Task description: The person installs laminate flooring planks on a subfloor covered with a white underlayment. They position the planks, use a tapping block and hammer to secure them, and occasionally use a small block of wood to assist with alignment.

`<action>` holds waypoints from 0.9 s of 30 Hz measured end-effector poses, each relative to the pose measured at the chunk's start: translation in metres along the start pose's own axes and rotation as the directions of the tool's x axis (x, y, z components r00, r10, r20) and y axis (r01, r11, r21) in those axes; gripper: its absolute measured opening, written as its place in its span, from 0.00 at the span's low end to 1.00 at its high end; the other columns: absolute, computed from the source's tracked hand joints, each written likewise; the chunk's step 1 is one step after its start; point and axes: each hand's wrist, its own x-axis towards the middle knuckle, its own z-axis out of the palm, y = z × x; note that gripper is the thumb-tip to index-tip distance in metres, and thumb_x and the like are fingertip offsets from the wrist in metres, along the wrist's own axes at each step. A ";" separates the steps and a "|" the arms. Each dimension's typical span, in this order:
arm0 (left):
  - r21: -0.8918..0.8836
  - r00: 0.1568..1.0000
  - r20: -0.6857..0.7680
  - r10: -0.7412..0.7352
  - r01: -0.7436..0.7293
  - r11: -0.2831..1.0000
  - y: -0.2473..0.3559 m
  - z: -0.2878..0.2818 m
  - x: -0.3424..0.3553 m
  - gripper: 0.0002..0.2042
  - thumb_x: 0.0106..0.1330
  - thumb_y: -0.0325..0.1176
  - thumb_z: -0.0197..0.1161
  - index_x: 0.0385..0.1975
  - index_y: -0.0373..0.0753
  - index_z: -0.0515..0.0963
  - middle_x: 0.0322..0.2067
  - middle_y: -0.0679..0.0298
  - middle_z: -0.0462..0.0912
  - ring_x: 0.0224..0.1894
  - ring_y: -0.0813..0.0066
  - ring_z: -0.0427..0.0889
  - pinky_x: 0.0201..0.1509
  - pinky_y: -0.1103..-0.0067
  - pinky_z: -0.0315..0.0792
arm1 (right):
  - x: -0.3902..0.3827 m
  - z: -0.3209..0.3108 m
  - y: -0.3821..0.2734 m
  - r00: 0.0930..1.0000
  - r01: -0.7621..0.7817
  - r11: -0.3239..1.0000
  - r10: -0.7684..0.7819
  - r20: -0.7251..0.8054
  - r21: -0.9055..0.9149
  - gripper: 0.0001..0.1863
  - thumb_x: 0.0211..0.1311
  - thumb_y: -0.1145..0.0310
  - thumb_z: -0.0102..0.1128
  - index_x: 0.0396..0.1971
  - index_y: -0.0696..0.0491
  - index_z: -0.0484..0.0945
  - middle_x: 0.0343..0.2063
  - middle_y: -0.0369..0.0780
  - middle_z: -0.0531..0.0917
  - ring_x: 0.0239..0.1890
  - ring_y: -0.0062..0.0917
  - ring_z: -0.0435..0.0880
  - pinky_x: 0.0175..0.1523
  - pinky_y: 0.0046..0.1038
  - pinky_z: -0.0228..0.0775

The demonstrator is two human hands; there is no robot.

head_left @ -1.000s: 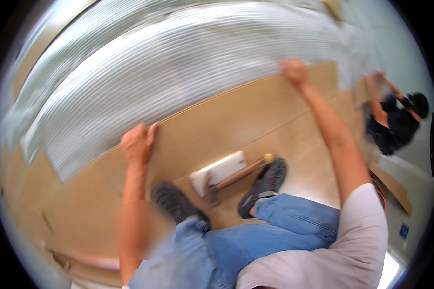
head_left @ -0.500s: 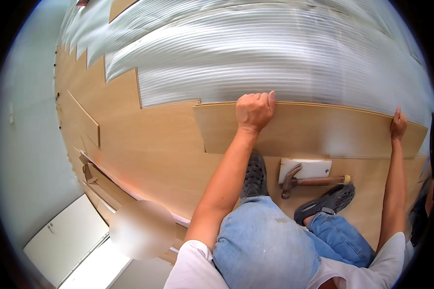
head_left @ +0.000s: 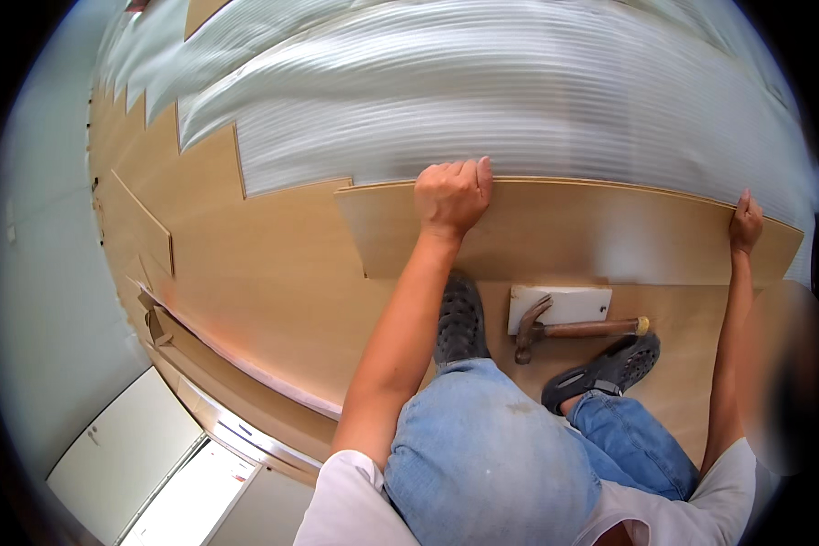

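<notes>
Evidently, the left hand [head_left: 452,198] and right hand [head_left: 746,227] grip the plank [head_left: 564,227] by its far edge; likely stiff and slick-faced, it suits a wide-spaced hold.

Left arm [head_left: 393,346] and right arm [head_left: 732,341], bare, reach forward, well apart.
I see the left hand [head_left: 450,197] curled, its thumb [head_left: 485,173] upright; the right hand [head_left: 746,226] is curled also.

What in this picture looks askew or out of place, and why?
A loose, tan rectangular plank at far left looks askew: it seems to lie on top of the laid tan floorboards, angled across their rows. The silvery ribbed sheet toward the top also looks creased.
</notes>
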 end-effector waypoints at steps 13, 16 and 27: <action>0.056 0.999 0.031 0.012 -0.014 0.998 0.002 0.000 -0.005 0.20 0.73 0.40 0.59 0.15 0.44 0.76 0.15 0.64 0.78 0.18 0.61 0.76 0.25 0.68 0.70 | 0.002 -0.007 -0.005 0.997 0.065 0.997 -0.067 -0.043 -0.029 0.28 0.81 0.55 0.46 0.22 0.60 0.75 0.24 0.49 0.80 0.32 0.48 0.76 0.42 0.45 0.67; 0.049 1.000 0.025 0.014 -0.015 0.999 0.004 -0.002 -0.004 0.20 0.74 0.39 0.59 0.15 0.44 0.77 0.15 0.64 0.79 0.18 0.61 0.77 0.25 0.68 0.70 | -0.004 -0.011 -0.008 0.999 0.030 0.999 -0.031 -0.045 -0.023 0.28 0.80 0.55 0.47 0.21 0.60 0.75 0.24 0.49 0.80 0.31 0.48 0.76 0.43 0.45 0.67; 0.081 0.999 0.006 0.037 -0.038 0.996 0.005 -0.002 -0.001 0.20 0.71 0.39 0.61 0.13 0.46 0.75 0.14 0.66 0.77 0.17 0.65 0.76 0.25 0.71 0.68 | -0.001 -0.016 -0.012 0.995 0.073 0.997 -0.073 -0.070 -0.003 0.27 0.80 0.57 0.48 0.20 0.59 0.74 0.23 0.48 0.78 0.29 0.47 0.75 0.41 0.43 0.67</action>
